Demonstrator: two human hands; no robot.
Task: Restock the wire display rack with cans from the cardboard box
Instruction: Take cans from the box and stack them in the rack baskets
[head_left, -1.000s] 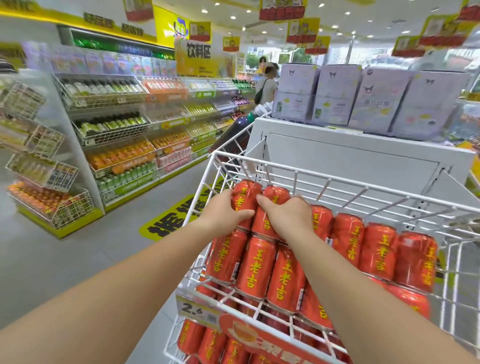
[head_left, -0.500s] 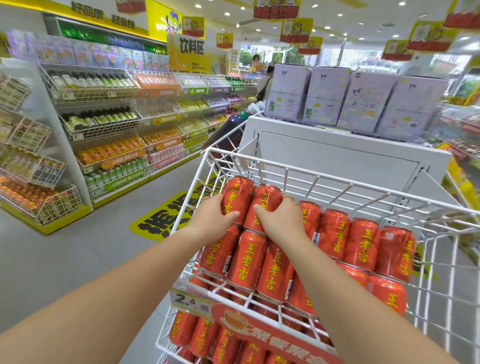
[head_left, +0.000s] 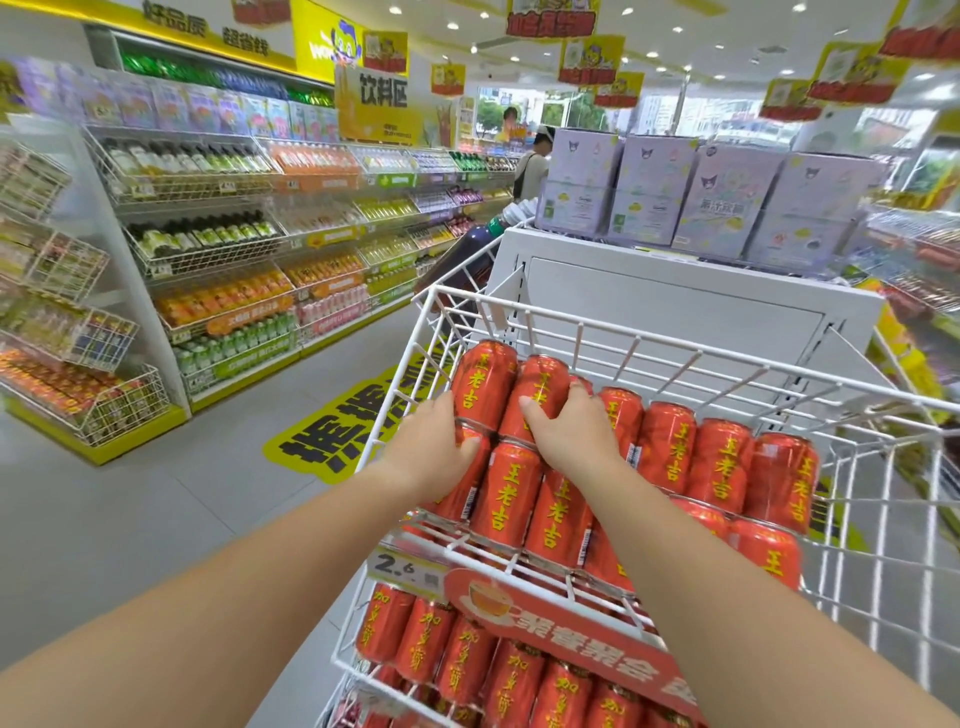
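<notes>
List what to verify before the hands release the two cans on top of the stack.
1. Grip of left hand on left top can: ok, fingers curled round its lower end.
2. Grip of right hand on right top can: ok, thumb and fingers wrap it.
3. Both cans inside the wire rack, labels facing up: ok.
4. Both seated firmly on the cans beneath: cannot tell, the hands cover the contact.
5. Cardboard box within reach for the next cans: cannot tell, not in view.
</notes>
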